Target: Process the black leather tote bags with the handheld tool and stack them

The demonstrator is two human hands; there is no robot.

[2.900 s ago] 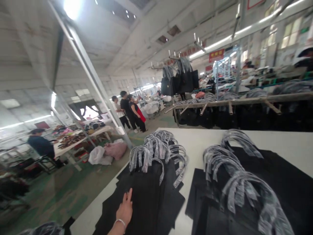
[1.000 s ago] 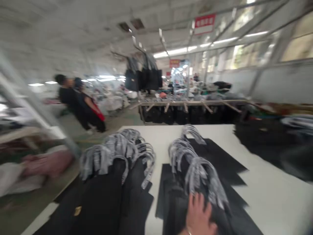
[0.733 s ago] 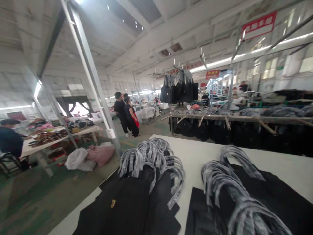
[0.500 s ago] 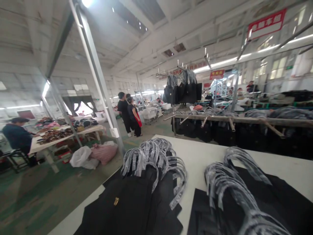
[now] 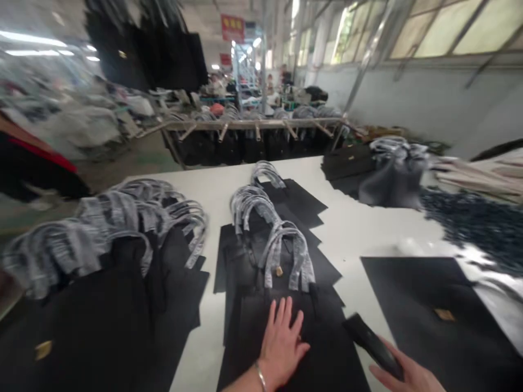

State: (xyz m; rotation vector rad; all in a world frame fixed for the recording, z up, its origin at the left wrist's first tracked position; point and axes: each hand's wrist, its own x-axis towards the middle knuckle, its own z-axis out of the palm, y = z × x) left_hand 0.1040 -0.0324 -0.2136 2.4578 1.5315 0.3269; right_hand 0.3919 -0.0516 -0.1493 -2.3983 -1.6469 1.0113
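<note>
My left hand (image 5: 281, 340), with a bracelet at the wrist, lies palm down with fingers spread on the middle stack of black bag panels (image 5: 245, 321). Plastic-wrapped handles (image 5: 286, 250) and a small gold clasp (image 5: 279, 270) are just beyond its fingertips. At the lower right, my right hand (image 5: 404, 370) is closed around a dark elongated tool (image 5: 373, 345), held over the table between the middle stack and a single black panel (image 5: 433, 294) with a gold clasp. The tool's exact kind cannot be made out.
Another stack of black panels (image 5: 102, 321) with wrapped handles is at left. More bag pieces (image 5: 351, 163) and a dark pile of small pieces (image 5: 478, 223) lie at right on the white table (image 5: 188, 182). Behind stands a metal rack (image 5: 253, 124); a person's dark clothing (image 5: 36, 158) shows at left.
The view has swung right and down toward the table. Both hands have come into view, the left on the middle stack and the right with the dark tool.
</note>
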